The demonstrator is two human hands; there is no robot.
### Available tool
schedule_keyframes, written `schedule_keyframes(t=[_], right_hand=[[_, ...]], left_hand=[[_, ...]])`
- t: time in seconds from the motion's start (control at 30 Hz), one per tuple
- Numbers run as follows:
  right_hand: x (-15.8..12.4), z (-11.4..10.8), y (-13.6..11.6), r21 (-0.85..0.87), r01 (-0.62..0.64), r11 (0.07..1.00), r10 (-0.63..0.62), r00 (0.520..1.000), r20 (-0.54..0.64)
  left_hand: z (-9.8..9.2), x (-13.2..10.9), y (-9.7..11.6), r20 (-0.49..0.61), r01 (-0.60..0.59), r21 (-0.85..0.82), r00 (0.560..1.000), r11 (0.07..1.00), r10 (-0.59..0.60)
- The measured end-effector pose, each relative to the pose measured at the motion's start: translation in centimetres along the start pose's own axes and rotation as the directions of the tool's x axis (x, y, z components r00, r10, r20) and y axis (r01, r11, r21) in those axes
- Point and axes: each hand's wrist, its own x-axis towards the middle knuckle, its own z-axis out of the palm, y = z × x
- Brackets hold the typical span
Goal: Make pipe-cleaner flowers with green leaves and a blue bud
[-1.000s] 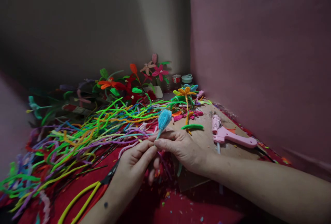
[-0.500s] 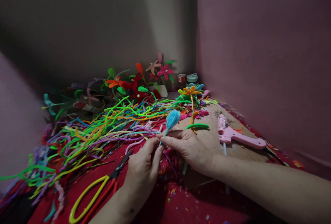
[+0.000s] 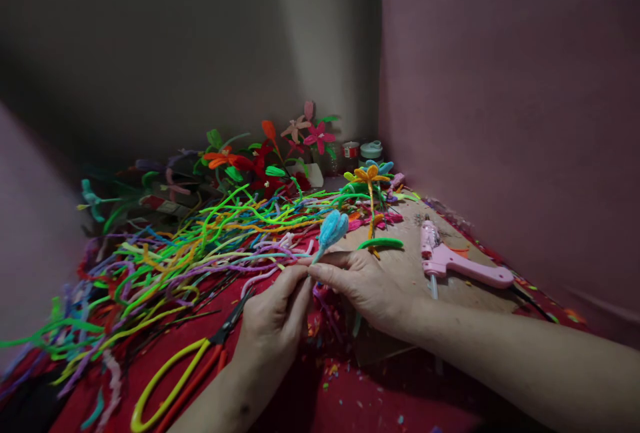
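Observation:
A blue fuzzy flower bud (image 3: 332, 229) stands upright above my fingertips, its thin stem pinched between both hands. My left hand (image 3: 280, 313) grips the lower stem with thumb and forefinger. My right hand (image 3: 363, 286) pinches the same stem just above, its fingertips touching those of the left. Scissors (image 3: 215, 346) with yellow and red handles lie beside my left wrist. A green fuzzy leaf (image 3: 383, 243) rests on the board behind my right hand.
Many coloured pipe cleaners (image 3: 200, 233) spread over the red cloth (image 3: 370, 399) at left. A pink glue gun (image 3: 460, 266) lies on the board (image 3: 410, 219) at right. Finished fuzzy flowers (image 3: 295, 133), an orange flower (image 3: 371, 175) and a lidded jar (image 3: 371, 151) are farther back.
The blue bud has turned and tilted slightly, and its separate petals show more. Both hands stay on the stem, with only small finger shifts.

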Motion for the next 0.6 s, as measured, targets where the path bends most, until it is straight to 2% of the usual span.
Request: schedule_keyframes(t=[0.1, 0.17, 0.23, 0.3, 0.47, 0.6], right_hand=[[0.1, -0.1, -0.2, 0.011, 0.015, 1.000, -0.015, 0.999, 0.052], [0.1, -0.3, -0.3, -0.045, 0.071, 0.997, -0.067, 0.995, 0.070], [0.2, -0.4, -0.4, -0.076, 0.113, 0.991, -0.107, 0.991, 0.076], [0.2, -0.5, -0.3, -0.042, 0.095, 0.995, -0.092, 0.994, 0.062], [0.2, -0.3, 0.1, 0.184, -0.075, 0.980, 0.061, 0.995, 0.081], [0.3, -0.1, 0.3, 0.306, -0.106, 0.946, 0.082, 0.993, 0.089]], left_hand=[[-0.2, 0.3, 0.9, 0.066, 0.221, -0.212, 0.975, 0.952, -0.212], [-0.4, 0.5, 1.5, 0.151, 0.366, -0.346, 0.931, 0.864, -0.333], [-0.6, 0.6, 1.9, 0.231, 0.461, -0.431, 0.887, 0.776, -0.399], [-0.7, 0.7, 2.1, 0.286, 0.508, -0.487, 0.861, 0.710, -0.420], [-0.8, 0.9, 1.9, 0.409, 0.583, -0.588, 0.812, 0.560, -0.416], [-1.1, 1.0, 1.4, 0.528, 0.638, -0.657, 0.770, 0.402, -0.358]])
